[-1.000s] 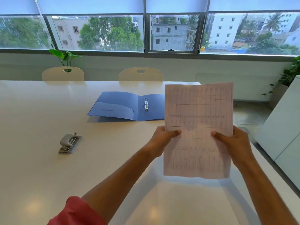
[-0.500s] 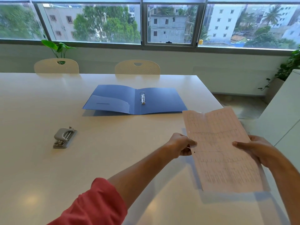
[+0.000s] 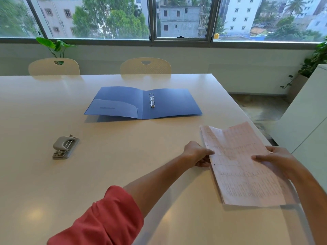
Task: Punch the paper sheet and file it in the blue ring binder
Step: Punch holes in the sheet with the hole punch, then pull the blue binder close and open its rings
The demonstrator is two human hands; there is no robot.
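Note:
A printed paper sheet (image 3: 242, 167) with a faint grid lies low over the right part of the white table (image 3: 123, 156), tilted slightly. My left hand (image 3: 197, 153) pinches its left edge, where small punched holes show. My right hand (image 3: 276, 160) grips its right edge, thumb on top. The blue ring binder (image 3: 169, 105) lies open flat at the middle of the table, its metal rings (image 3: 151, 100) closed, well beyond the sheet. A grey hole punch (image 3: 64, 147) sits on the table at the left, far from both hands.
Two cream chairs (image 3: 145, 67) stand at the table's far edge under the windows. The table's right edge runs close by the sheet, with a white cabinet (image 3: 304, 121) beyond it. Potted plants stand at the back left and far right.
The sheet, held upright in front of me a second ago, has been lowered and laid nearly flat near the table's right side. Both hands kept their grip on its edges.

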